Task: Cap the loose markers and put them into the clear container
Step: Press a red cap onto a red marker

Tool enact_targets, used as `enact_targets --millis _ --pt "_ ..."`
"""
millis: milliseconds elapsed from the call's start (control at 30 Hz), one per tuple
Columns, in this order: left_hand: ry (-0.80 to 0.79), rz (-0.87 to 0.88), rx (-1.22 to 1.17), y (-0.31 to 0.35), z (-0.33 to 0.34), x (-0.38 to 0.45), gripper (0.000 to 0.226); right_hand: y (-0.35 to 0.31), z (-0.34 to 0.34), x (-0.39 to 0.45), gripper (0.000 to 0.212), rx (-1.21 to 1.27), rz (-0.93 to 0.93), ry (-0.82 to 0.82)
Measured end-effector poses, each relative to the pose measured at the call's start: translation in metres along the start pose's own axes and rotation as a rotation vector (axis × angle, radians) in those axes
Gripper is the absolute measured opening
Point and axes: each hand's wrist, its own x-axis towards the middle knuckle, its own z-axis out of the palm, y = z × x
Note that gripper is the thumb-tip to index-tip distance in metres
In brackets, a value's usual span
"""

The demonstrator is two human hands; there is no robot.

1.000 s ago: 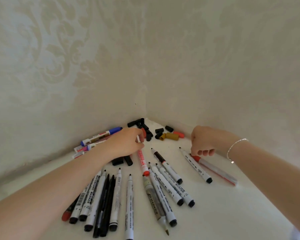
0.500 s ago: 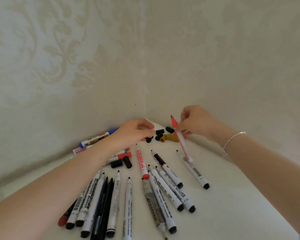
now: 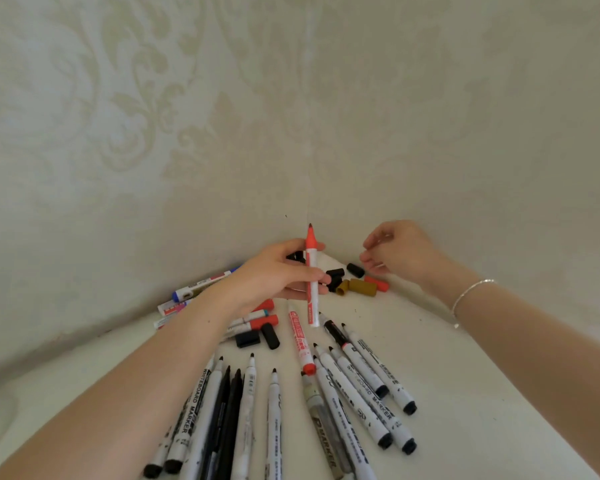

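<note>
My left hand (image 3: 274, 275) grips an uncapped red-tipped white marker (image 3: 311, 271) upright, tip pointing up, above the white table (image 3: 465, 393). My right hand (image 3: 400, 249) hovers with loosely curled fingers holding nothing, just above a red cap (image 3: 377, 283) and a black cap (image 3: 355, 270) near the corner. A tan cap (image 3: 359, 287) and more black caps (image 3: 335, 277) lie between the hands. Several uncapped white and black markers (image 3: 361, 393) fan out on the table nearer me. The clear container is not in view.
Two patterned walls meet in a corner right behind the caps. Capped markers (image 3: 194, 289), one blue-ended, lie along the left wall. Two black caps (image 3: 258, 337) and red-capped markers (image 3: 257, 322) lie under my left forearm.
My right hand lifted the red-tipped marker off the table and passed it to my left hand, which now holds it upright. The right hand has let go and moved back over the caps.
</note>
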Motion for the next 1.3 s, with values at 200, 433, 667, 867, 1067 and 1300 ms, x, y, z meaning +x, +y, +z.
enact_targets --millis 200,433,667,867,1067,1300 --pt "0.052 0.050 0.006 0.005 -0.020 0.001 0.042 0.027 0.013 0.013 0.024 -0.977 -0.135 -0.038" --pt "0.014 0.079 0.044 0.003 -0.031 -0.004 0.039 0.034 0.026 0.016 0.027 -1.308 -0.265 -0.144" --pt "0.011 0.068 0.191 0.003 -0.049 -0.004 0.026 -0.024 0.035 0.021 0.018 -0.646 -0.188 0.127" --pt "0.106 0.127 0.244 0.005 -0.055 -0.005 0.024 -0.076 0.037 0.005 0.022 0.281 -0.111 -0.123" --pt "0.157 0.139 0.350 0.004 -0.063 -0.004 0.030 -0.072 0.033 0.007 0.019 0.219 -0.191 -0.176" --pt "0.120 0.160 0.356 0.007 -0.054 -0.006 0.026 -0.073 0.039 0.003 0.019 0.163 -0.233 -0.260"
